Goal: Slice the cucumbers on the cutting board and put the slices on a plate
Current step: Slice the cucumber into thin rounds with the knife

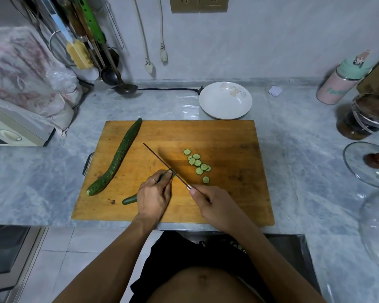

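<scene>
My left hand (154, 196) has fingers curled over the cucumber being cut (168, 174), pinning it to the cutting board (228, 136); most of that cucumber is hidden under the hand, w/ only its dark tail end showing near the wrist. Right hand (212, 204) grips the knife (165, 166), fingers wrapped round the handle, which is hidden; blade sits at the cut end. Slices (197, 163) lie just right of the blade. A whole cucumber (116, 159) lies on the board's left. Plate (225, 100) sits on the worktop (42, 171) behind the board.
</scene>
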The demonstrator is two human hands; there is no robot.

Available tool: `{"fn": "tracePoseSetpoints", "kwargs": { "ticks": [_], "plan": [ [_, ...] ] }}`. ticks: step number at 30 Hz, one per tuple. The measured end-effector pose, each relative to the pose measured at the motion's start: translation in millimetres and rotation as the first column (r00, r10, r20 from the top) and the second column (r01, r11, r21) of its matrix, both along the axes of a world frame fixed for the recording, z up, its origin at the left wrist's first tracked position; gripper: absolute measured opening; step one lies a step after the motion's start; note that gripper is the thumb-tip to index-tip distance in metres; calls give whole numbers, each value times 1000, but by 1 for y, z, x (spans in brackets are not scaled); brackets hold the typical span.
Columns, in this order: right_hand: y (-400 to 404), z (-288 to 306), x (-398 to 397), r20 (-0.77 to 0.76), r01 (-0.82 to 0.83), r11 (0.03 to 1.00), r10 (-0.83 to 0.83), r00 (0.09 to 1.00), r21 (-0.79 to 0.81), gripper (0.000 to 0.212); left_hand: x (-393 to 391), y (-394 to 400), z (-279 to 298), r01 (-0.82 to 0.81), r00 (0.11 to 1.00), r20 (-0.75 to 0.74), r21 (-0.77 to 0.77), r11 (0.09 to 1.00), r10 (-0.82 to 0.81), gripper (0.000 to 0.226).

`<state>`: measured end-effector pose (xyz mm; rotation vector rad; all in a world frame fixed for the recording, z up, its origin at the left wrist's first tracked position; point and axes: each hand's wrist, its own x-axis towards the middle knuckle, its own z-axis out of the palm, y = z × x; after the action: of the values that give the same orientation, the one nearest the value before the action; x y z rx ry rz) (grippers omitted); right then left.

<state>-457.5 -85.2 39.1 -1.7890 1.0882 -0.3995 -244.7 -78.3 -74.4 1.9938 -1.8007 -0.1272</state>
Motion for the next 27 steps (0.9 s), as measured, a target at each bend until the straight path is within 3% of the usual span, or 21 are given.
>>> {"fn": "tracePoseSetpoints", "kwargs": {
  "ticks": [5, 18, 27],
  "plan": [
    [2, -2, 1, 12, -1, 1000, 2, 1000, -7, 30, 0, 0, 0, 2, 1000, 1, -1, 1000, -2, 30],
    [-19, 4, 8, -52, -18, 999, 21, 998, 49, 46, -6, 1, 8, -17, 1000, -6, -49, 999, 16, 29],
    [-14, -14, 18, -58, 16, 1000, -14, 998, 24, 31, -8, 2, 11, -39, 999, -37, -30, 999, 38, 26]
  ]
}}
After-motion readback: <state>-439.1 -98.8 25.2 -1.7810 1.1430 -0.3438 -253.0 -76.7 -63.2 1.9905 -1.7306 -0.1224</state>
